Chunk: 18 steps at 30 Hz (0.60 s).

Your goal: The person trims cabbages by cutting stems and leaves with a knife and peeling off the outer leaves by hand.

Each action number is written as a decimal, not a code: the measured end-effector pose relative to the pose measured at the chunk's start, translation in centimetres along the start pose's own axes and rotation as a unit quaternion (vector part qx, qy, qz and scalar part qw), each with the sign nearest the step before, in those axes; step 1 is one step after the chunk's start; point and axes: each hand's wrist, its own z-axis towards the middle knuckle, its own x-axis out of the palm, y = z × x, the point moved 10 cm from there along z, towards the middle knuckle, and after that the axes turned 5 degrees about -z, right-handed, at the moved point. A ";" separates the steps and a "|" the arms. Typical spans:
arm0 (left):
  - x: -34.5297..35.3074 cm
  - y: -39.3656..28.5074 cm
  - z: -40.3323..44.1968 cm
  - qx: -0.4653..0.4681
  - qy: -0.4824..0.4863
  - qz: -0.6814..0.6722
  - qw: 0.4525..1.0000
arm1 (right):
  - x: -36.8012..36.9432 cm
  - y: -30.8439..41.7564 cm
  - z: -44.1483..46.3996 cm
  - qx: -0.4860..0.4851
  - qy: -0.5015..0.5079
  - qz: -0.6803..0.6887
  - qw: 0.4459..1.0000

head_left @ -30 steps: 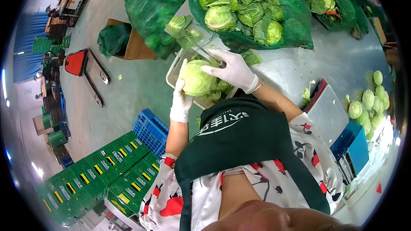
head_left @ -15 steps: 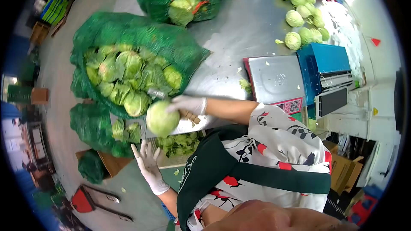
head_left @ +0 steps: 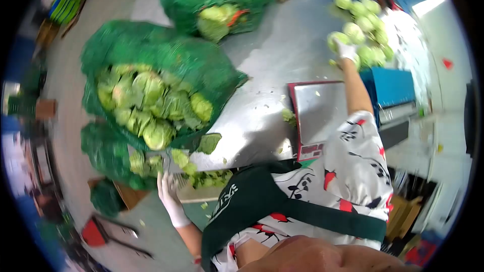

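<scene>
My right hand (head_left: pixel 346 51), in a white glove, reaches to the far right of the metal table (head_left: pixel 267 50). Its fingers are round a pale green cabbage (head_left: pixel 335 41) at the near left side of a pile of cabbages (head_left: pixel 370 22). The glove partly covers that cabbage, and no knife shows there. My left hand (head_left: pixel 169 191), also gloved, is raised and holds nothing, its fingers apart. It is nearest to leaf scraps (head_left: pixel 180 159) at the table's edge. Beyond it lies a green mesh sack (head_left: pixel 166 45) opened on leafy cabbages (head_left: pixel 148 90).
A flat scale (head_left: pixel 317 111) with a red rim stands under my right arm, beside a blue machine (head_left: pixel 393 88). Another mesh sack (head_left: pixel 252 0) lies at the back. Below the edge is a bin of leaves (head_left: pixel 214 178). A loose leaf (head_left: pixel 208 143) lies near the edge.
My right hand has swung from beside the open sack to the far pile, carrying the cabbage. The wooden-handled knife seen by that hand before no longer shows. My left hand has dropped slightly.
</scene>
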 end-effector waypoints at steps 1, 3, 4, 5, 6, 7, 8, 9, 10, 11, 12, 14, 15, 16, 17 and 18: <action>0.8 -0.4 0.3 0.003 -0.008 0.017 1.000 | -0.9 0.2 -0.4 0.041 0.058 -0.016 0.997; 2.0 -0.9 0.8 -0.008 -0.050 0.065 0.997 | -1.5 1.6 -1.4 0.023 0.106 -0.001 0.994; 2.8 -1.3 0.9 -0.013 -0.055 0.062 0.996 | -0.6 1.8 -0.6 -0.057 0.080 -0.035 0.995; 2.6 -1.2 1.8 0.008 -0.050 0.083 0.995 | -1.8 4.0 -2.3 -0.082 0.090 -0.111 0.986; 2.7 -1.4 1.9 0.007 -0.065 0.089 0.994 | 0.8 3.5 -0.8 -0.162 0.086 -0.231 0.956; 3.1 -1.4 2.2 0.012 -0.074 0.086 0.993 | 0.9 5.0 -2.3 -0.179 0.105 -0.274 0.939; 3.6 -1.7 2.3 0.015 -0.084 0.091 0.992 | 2.2 4.5 -1.9 -0.193 0.093 -0.322 0.922; 3.3 -1.4 2.6 0.022 -0.090 0.099 0.991 | 1.6 5.2 -2.8 -0.174 0.100 -0.333 0.921; 2.7 -0.8 3.2 0.030 -0.095 0.107 0.989 | 1.6 5.9 -3.2 -0.219 0.040 -0.357 0.907; 2.0 -0.2 3.8 0.035 -0.103 0.113 0.988 | 3.3 4.7 -1.6 -0.181 0.104 -0.362 0.908; 1.4 0.0 4.3 0.040 -0.108 0.120 0.986 | 3.0 4.4 -1.2 -0.183 0.073 -0.436 0.878; 0.1 0.4 5.8 0.077 -0.124 0.177 0.973 | 3.4 2.1 2.4 -0.147 -0.056 -0.470 0.869; 0.0 -0.6 6.4 0.095 -0.139 0.251 0.953 | 3.7 0.8 4.0 -0.124 -0.117 -0.478 0.861; 0.4 -1.7 7.2 0.111 -0.152 0.323 0.927 | 2.5 0.8 4.4 -0.068 -0.142 -0.466 0.871; 1.8 -3.6 8.0 0.173 -0.143 0.407 0.885 | 3.1 1.0 4.9 -0.068 -0.088 -0.441 0.891; 3.6 -5.3 9.0 0.232 -0.133 0.484 0.833 | 2.9 2.3 4.7 -0.068 -0.036 -0.415 0.907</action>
